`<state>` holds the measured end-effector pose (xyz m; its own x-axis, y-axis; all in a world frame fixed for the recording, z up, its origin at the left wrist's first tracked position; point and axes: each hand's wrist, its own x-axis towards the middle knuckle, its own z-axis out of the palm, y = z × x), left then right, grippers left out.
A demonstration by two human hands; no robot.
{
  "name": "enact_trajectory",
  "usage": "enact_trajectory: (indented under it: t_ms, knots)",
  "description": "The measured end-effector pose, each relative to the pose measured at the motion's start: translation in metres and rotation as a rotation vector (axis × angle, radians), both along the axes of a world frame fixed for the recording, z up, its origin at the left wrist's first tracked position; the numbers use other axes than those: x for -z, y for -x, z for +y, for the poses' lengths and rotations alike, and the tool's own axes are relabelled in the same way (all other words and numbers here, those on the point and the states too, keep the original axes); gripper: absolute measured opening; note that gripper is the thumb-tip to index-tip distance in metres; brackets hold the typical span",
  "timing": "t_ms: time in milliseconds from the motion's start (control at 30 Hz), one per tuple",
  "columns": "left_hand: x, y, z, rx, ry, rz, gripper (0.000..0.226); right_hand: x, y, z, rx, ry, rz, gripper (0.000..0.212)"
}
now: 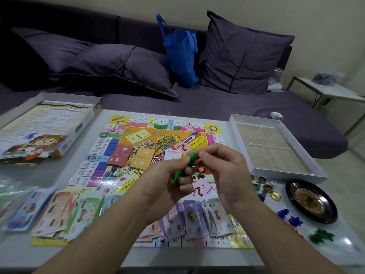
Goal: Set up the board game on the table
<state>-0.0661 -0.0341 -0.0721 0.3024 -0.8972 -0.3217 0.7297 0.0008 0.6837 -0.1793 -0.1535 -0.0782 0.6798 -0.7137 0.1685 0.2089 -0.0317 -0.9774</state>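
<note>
Head view, above a pale table (197,258) with the game board (138,147) spread flat in the middle. Over the board's near half, left hand (167,178) curled round the lower end of a green plastic piece (184,167), right hand (223,171) pinching its upper end with thumb and fingertips (exact shape of the piece hard to tell behind the fingers). Small orange bits (201,169) just beside it, on or above the board. On the board's centre, a red card deck (120,155) and an orange card deck (142,159) side by side. Paper money (59,210) fanned along the near edge. Left, the box lid (39,133); right, the open box tray (276,149). Near the tray: a black roulette wheel (311,201), a white die (273,182), blue tokens (290,217), green tokens (322,236).
</note>
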Motion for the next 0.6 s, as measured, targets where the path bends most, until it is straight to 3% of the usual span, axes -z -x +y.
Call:
enact_trajectory:
  t_ms: [133,233,400,600]
  knots:
    - [0.005,-0.005,-0.004,-0.049,-0.121,-0.161,0.028,-0.004,0.004,-0.022,0.202,0.046,0.2,0.025]
    - [0.009,-0.007,-0.002,-0.081,-0.175,-0.21,0.027,0.014,0.004,-0.047,0.331,0.337,0.505,0.024]
    - [0.01,-0.012,0.0,-0.117,-0.213,-0.24,0.025,0.036,-0.008,-0.059,0.197,0.692,0.89,0.028]
    - [0.008,-0.015,0.003,-0.141,-0.237,-0.241,0.021,0.053,-0.028,-0.06,0.217,0.861,1.099,0.002]
